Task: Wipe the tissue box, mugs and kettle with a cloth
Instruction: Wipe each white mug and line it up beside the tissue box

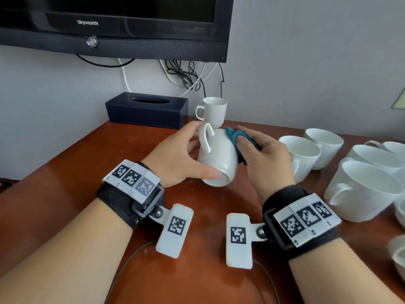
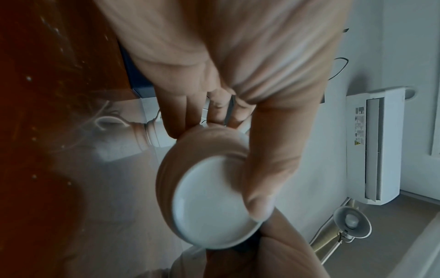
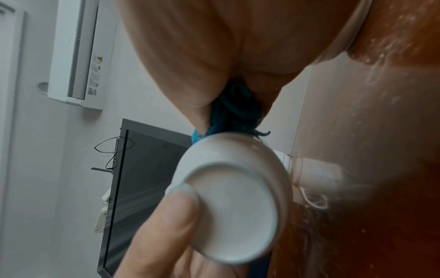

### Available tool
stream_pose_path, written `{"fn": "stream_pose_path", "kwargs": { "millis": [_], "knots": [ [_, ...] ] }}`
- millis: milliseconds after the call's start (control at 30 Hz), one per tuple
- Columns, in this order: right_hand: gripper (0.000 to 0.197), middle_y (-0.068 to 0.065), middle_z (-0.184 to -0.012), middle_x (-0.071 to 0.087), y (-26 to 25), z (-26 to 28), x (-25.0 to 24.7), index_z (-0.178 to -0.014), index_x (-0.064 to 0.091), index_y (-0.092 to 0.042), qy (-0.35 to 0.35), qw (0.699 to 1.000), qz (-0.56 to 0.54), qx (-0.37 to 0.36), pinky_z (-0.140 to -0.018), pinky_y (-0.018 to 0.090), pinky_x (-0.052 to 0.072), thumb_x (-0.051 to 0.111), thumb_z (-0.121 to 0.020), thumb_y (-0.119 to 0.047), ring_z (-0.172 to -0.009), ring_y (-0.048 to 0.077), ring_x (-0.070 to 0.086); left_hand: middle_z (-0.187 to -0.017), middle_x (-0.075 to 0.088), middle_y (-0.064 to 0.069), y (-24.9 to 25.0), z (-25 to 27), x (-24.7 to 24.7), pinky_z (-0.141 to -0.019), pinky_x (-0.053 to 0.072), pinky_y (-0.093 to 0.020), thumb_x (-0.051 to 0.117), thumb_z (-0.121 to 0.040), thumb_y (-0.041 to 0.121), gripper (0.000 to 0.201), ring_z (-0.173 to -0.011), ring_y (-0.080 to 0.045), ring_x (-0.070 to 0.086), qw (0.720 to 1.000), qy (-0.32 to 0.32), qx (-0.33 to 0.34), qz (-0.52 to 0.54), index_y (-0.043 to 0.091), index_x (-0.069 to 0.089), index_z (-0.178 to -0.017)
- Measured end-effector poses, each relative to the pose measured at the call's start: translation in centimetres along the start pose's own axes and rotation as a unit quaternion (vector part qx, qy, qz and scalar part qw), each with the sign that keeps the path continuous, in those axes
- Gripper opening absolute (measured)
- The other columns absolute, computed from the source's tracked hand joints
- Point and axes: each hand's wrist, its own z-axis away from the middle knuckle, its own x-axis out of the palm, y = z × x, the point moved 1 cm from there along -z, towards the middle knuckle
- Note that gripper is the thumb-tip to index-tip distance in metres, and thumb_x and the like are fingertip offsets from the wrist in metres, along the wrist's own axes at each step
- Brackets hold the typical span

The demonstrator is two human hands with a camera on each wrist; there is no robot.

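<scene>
Head view first: a glossy white ceramic mug (image 1: 215,157) is held tipped over above the reddish-brown polished wooden worktop (image 1: 65,172), its base toward the camera and its curved handle up. The left hand (image 1: 175,156) grips it, thumb on the base rim and fingers curled round the far side. The right hand (image 1: 266,159) has its fingers closed on a crumpled teal cloth (image 1: 237,139), nubbly in texture, pressed to the mug's right side. Just behind stands one small white cup (image 1: 213,111), upright on the worktop. A dark navy rectangular tissue box (image 1: 146,110) with an oval slot sits at the far left against the wall. To the right at least five more white mugs (image 1: 363,189) cluster together, some cut off by the frame edge. Left wrist view: the mug's smooth round base (image 2: 209,205) fills the middle, the thumb (image 2: 269,169) laid across its rim and the fingers (image 2: 178,114) wrapped behind. Right wrist view: the same ringed base (image 3: 238,203) faces the camera, with the teal cloth (image 3: 233,116) bunched between the right hand's fingers and the mug wall.
</scene>
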Motion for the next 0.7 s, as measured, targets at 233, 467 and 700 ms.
{"fn": "stream_pose_path", "kwargs": {
  "millis": [233, 467, 700],
  "knots": [
    [0.027, -0.009, -0.124, 0.074, 0.3, 0.4, 0.9, -0.12, 0.077, -0.025, -0.072, 0.997, 0.005, 0.01, -0.109, 0.043, 0.051, 0.07, -0.097, -0.013, -0.121, 0.009, 0.067, -0.119, 0.067, 0.018, -0.4, 0.0, -0.5, -0.097, 0.058, -0.039, 0.098, -0.06, 0.043, 0.08, -0.11, -0.001, 0.067, 0.987, 0.154, -0.029, -0.047, 0.035, 0.055, -0.127],
    [0.029, -0.01, -0.131, 0.071, 0.2, 0.6, 0.9, -0.122, 0.075, -0.023, -0.076, 0.997, 0.008, 0.005, -0.113, 0.041, 0.049, 0.07, -0.097, -0.008, -0.126, 0.004, 0.063, -0.12, 0.067, 0.019, -0.5, -0.1, -1.0, -0.097, 0.058, -0.039, 0.098, -0.058, 0.045, 0.083, -0.11, 0.0, 0.067, 0.988, 0.142, -0.033, -0.044, 0.037, 0.054, -0.128],
    [0.025, -0.015, -0.106, 0.079, 0.1, -0.1, -0.2, -0.104, 0.077, -0.035, 0.0, 1.0, 0.008, 0.023, -0.091, 0.034, 0.061, 0.067, -0.099, -0.012, -0.103, 0.007, 0.073, -0.129, 0.065, 0.021, 0.2, 0.2, 0.1, -0.102, 0.057, -0.038, 0.099, -0.062, 0.024, 0.089, -0.121, -0.002, 0.065, 1.0, 0.006, -0.005, -0.013, 0.034, 0.051, -0.136]
  ]
}}
